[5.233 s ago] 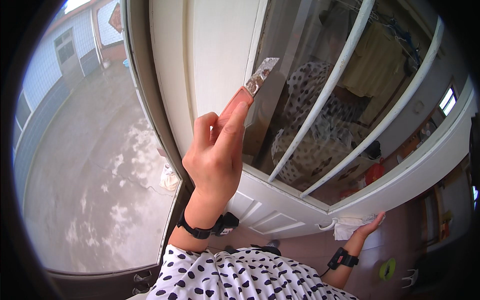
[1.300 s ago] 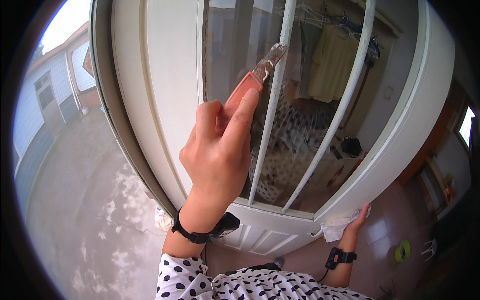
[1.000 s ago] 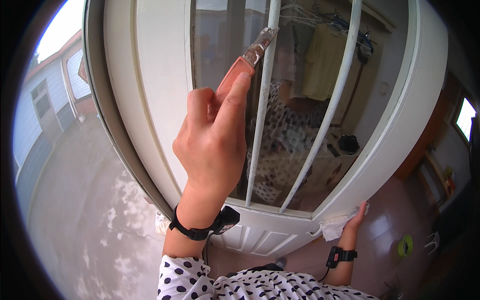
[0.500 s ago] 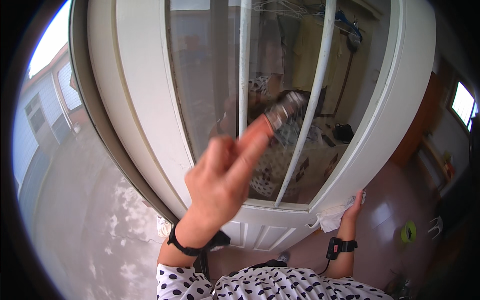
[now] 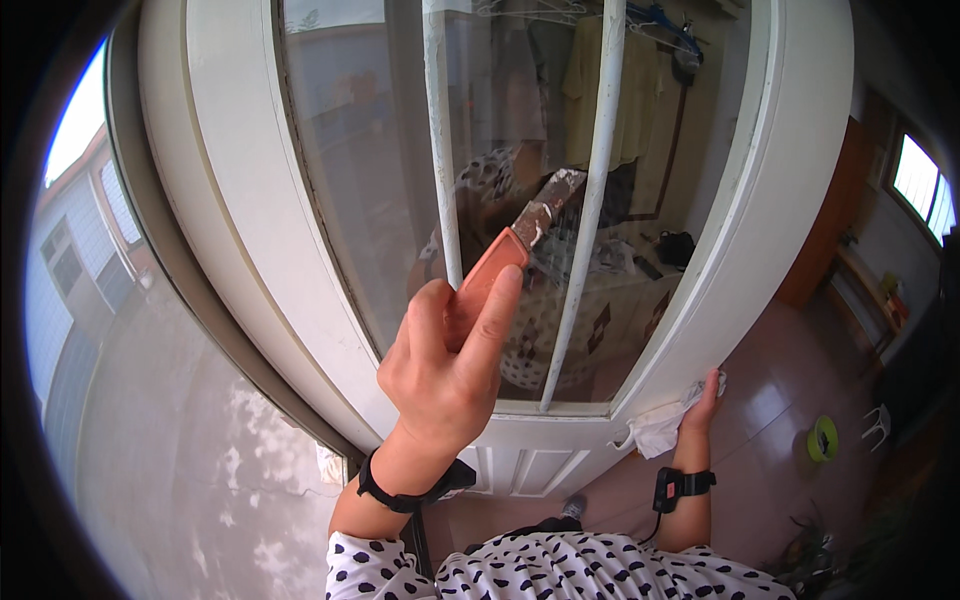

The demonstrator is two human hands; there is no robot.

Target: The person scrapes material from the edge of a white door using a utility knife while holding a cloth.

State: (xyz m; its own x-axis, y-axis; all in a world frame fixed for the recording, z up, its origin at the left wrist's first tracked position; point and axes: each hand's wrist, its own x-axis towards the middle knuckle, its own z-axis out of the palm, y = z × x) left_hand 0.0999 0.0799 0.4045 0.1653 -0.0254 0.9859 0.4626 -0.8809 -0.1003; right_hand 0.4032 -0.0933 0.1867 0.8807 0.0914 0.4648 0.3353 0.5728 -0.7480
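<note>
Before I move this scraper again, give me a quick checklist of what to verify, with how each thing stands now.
1. Left hand secure on the orange-handled scraper: ok, fingers closed around the handle.
2. Blade clean: not ok, brown and whitish patches on it.
3. Blade off the right-hand white bar: cannot tell; its tip looks close.
4. Right hand away from the blade: ok, by the white cloth at the door's edge.
</note>
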